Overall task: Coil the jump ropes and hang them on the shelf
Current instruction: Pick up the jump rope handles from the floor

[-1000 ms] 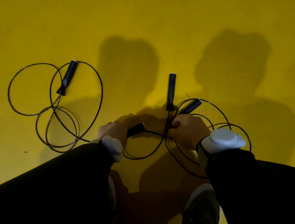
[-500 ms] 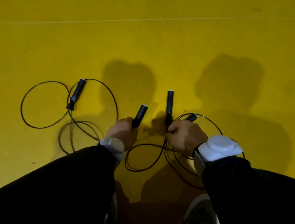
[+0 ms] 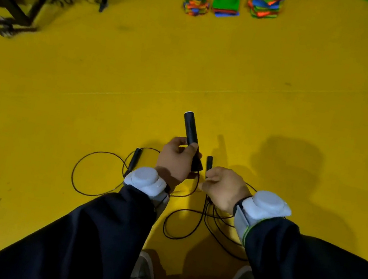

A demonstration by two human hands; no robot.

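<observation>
My left hand (image 3: 175,162) is wrapped around one black cylindrical jump-rope handle (image 3: 190,132), tip pointing up and away from me. My right hand (image 3: 222,189) is curled around a second black handle (image 3: 209,163) plus its thin black cord (image 3: 187,223), which loops on the yellow floor (image 3: 282,107) by my shoes. Another black rope (image 3: 98,173) lies left of my hands, untouched.

A person wears dark navy sleeves (image 3: 93,229), a rounded white device (image 3: 145,179) strapped on each wrist, the right cuff edged green, and grey sneakers (image 3: 141,277).
</observation>
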